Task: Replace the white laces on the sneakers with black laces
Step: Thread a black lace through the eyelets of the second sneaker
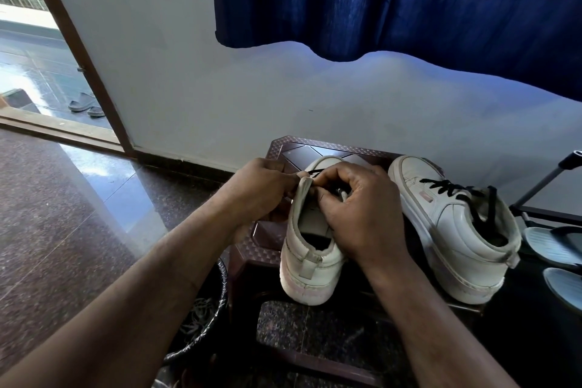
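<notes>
Sitting low at the left, beside the stool's point(283, 148) left edge, a dark basket point(217, 309) held a tangle of pale laces point(196, 315), probably the discarded white ones kept out of the way. The left hand point(264, 189) was closed on the unfinished sneaker point(310, 264), its fingers pinching the top of the tongue, apparently to hold the throat open and steady. That sneaker stood in the middle of the stool with its heel overhanging the near edge and its toe pointing to the far edge, which put the eyelets right under the fingers. A short stretch of black lace point(316, 172) showed between the two hands. The right hand point(356, 214) was curled over the throat and pinched this lace, seemingly feeding it through an eyelet; which eyelet was hidden by the fingers. By the stool's right edge the laced sneaker point(456, 230) stood aside with its black lacing point(453, 189) crossed through the eyelets, so that half of the job looked done. Further right, off the stool, lay a pair of sandals point(554, 246).
</notes>
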Demonstrator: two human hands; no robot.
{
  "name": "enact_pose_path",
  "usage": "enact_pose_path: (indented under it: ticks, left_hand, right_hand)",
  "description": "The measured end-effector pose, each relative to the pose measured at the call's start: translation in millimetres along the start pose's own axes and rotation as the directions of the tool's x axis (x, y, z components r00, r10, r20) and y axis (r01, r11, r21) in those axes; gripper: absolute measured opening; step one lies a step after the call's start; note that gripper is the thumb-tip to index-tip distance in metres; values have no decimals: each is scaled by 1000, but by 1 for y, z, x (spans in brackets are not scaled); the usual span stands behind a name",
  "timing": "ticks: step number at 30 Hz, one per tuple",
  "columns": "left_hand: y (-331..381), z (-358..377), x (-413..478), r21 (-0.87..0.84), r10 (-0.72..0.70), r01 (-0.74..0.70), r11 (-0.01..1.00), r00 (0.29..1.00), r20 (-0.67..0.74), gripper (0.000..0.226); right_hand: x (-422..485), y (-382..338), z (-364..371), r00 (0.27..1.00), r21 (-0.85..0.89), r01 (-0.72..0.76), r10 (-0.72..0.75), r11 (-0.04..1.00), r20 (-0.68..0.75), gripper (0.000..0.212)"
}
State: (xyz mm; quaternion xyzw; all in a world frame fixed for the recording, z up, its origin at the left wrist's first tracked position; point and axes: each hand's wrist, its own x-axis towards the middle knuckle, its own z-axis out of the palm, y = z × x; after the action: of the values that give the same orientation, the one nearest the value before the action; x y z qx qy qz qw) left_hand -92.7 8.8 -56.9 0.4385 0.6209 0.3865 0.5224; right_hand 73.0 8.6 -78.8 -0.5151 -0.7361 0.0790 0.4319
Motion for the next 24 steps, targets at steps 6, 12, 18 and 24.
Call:
enact_pose_path:
  ticks: [6, 12, 18, 24]
  left_hand:
    - [6, 2, 4, 183, -29, 38, 982, 998, -51, 21]
    - [-17, -42, 21, 743, 132, 54, 667, 973, -189, 35]
    - [-11, -23, 12, 319, 294, -291, 902, 955, 38, 12]
    - [-13, -7, 11, 204, 253, -279, 938, 957, 145, 14]
  right_hand:
    - [0, -1, -2, 999, 3, -36, 36, 999, 28, 13]
    - [-4, -4, -4, 989, 33, -10, 15, 999, -145, 21]
    - [-6, -4, -2, 980, 46, -4, 13, 999, -198, 20]
    - [-6, -2, 0, 981, 52, -21, 30, 998, -189, 18]
